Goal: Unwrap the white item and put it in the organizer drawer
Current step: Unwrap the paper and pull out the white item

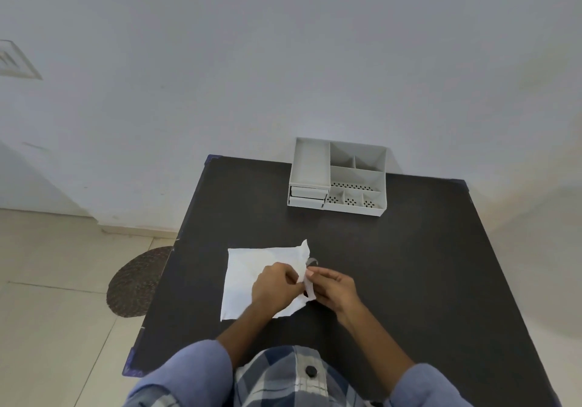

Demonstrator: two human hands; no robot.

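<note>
**Hands at the paper's right edge; organizer apart at the back**

While both hands meet over the right edge of the white paper (pixel 248 276), the left hand (pixel 276 285) is curled with its fingers closed on that edge, and the right hand (pixel 333 285) pinches a narrow white strip (pixel 309 287) between thumb and fingertips. Whether the strip is a fold of the paper or the wrapped item itself cannot be told. A small grey curved object (pixel 312 261) shows just beyond the fingertips; its nature is unclear.

The paper lies mostly flat and spread on the dark table (pixel 409 265), its far right corner turned up. No writing or brand can be read on it.

Well apart, at the table's far edge against the wall (pixel 283 60), stands a white organizer (pixel 338 176). Its open top compartments appear empty, several with perforated floors. Two drawers (pixel 307 197) are stacked at its lower left front, both closed. No label is legible.

Blue sleeves (pixel 195 372) and a checked shirt (pixel 293 378) fill the bottom of the view. A round woven mat (pixel 138 282) lies on the tiled floor (pixel 47 280) left of the table.
</note>
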